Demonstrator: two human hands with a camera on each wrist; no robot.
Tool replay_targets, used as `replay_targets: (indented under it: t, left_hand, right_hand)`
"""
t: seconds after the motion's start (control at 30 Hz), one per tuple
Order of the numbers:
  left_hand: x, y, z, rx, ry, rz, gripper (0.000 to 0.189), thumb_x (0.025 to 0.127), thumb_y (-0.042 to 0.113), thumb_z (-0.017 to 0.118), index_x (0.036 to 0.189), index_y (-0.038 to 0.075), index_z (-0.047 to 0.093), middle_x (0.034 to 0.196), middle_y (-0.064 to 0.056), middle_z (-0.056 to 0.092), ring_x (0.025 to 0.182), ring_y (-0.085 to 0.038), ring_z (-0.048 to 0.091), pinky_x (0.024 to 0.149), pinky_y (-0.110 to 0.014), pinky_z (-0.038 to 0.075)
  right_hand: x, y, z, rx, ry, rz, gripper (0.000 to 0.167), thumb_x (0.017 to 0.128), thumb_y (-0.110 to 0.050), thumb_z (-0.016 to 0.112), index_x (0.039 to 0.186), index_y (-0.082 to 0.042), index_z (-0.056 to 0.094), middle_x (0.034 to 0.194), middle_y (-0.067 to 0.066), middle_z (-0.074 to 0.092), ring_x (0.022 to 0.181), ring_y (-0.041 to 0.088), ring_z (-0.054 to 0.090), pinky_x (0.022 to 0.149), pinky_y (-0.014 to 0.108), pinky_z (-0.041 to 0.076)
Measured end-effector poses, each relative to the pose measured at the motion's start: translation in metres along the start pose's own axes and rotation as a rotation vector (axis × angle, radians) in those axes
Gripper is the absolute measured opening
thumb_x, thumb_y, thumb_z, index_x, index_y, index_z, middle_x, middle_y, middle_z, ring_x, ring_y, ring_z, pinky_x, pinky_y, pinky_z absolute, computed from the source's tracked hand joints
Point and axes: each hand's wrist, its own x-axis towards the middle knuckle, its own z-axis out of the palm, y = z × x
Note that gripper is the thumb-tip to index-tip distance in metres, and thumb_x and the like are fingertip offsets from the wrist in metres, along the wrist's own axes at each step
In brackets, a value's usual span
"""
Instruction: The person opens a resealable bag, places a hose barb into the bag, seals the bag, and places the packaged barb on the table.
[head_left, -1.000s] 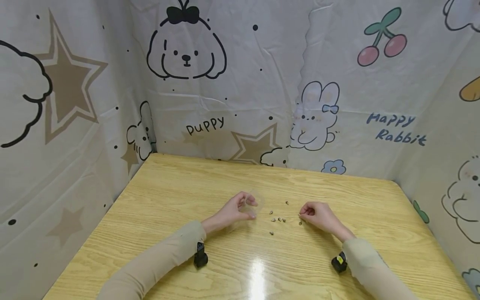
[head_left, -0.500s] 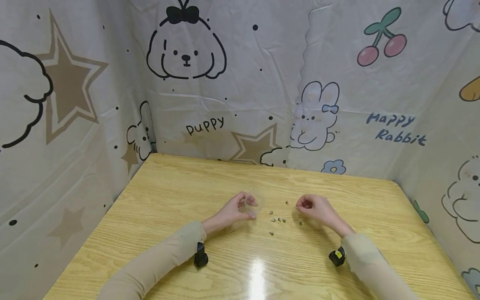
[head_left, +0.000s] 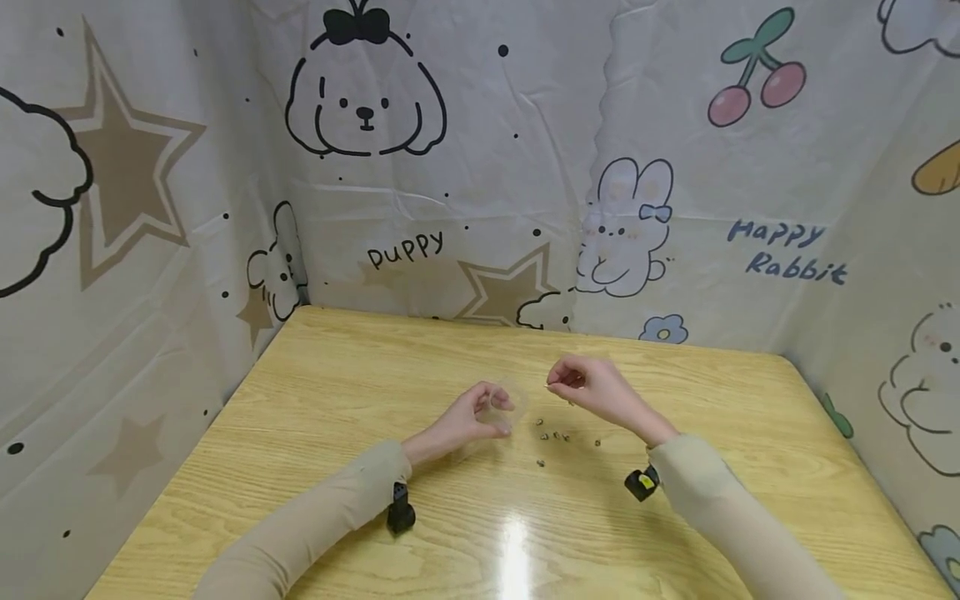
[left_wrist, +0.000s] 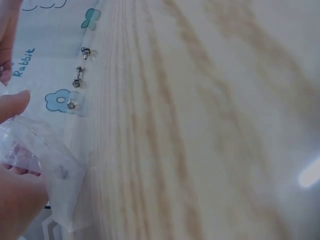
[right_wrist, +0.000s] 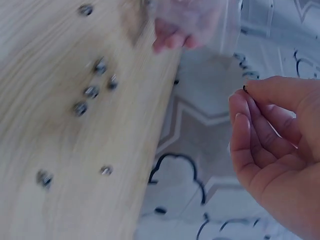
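My left hand (head_left: 472, 415) holds a clear plastic bag (left_wrist: 67, 182) by its mouth, thumb and fingers spread around the opening. A small dark shape shows through the bag's wall in the left wrist view; what it is cannot be made out. To the right and slightly farther back, my right hand (head_left: 596, 387) is raised above the table. Its thumb and forefinger pinch a tiny metal screw (right_wrist: 245, 89), mostly hidden by the fingertips. Several small metal screws (right_wrist: 91, 91) lie scattered on the wood between and in front of the hands.
The wooden table (head_left: 337, 367) reaches back to a printed cloth curtain (head_left: 480, 183), which also hangs at both sides. A black wrist camera (head_left: 401, 510) sits at the left cuff, another camera (head_left: 641, 483) at the right.
My right hand has lifted off the table and moved left toward the bag, carrying the pinched screw. The left hand and the bag stay in place. The head view has shifted slightly.
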Motion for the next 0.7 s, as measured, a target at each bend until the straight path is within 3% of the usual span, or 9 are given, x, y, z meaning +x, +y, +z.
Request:
replay_targets:
  t: [0.27,0.47,0.7]
  left_hand:
    - [-0.001,-0.002,-0.003,0.034,-0.030,0.079,0.044,0.087,0.015,0.075,0.122,0.006,0.051,0.126,-0.014,0.064,0.123,-0.025,0.058,0.110,-0.049,0.045]
    - [-0.002,0.002,-0.002,-0.023,-0.039,0.040,0.043,0.088,0.007,0.073,0.124,0.004,0.049,0.130,-0.017,0.061,0.124,-0.030,0.057,0.106,-0.043,0.050]
    - [-0.002,0.002,-0.002,-0.015,-0.012,0.020,0.044,0.086,0.007,0.074,0.123,0.005,0.050,0.128,-0.015,0.063,0.127,-0.031,0.056,0.111,-0.049,0.045]
  right_hand:
    - [0.019,-0.025,0.012,-0.025,-0.073,-0.124,0.006,0.092,-0.013,0.070,0.093,-0.007,0.069,0.085,0.001,0.072,0.076,0.003,0.063,0.070,0.019,0.057]
    - [0.026,-0.032,0.019,-0.042,-0.088,-0.173,0.006,0.092,-0.011,0.069,0.094,-0.006,0.069,0.086,0.002,0.072,0.077,0.005,0.064,0.071,0.019,0.057]
    - [0.020,-0.023,0.013,0.007,-0.049,-0.135,0.005,0.092,-0.011,0.070,0.095,-0.007,0.070,0.087,0.002,0.071,0.078,0.006,0.063,0.072,0.020,0.057]
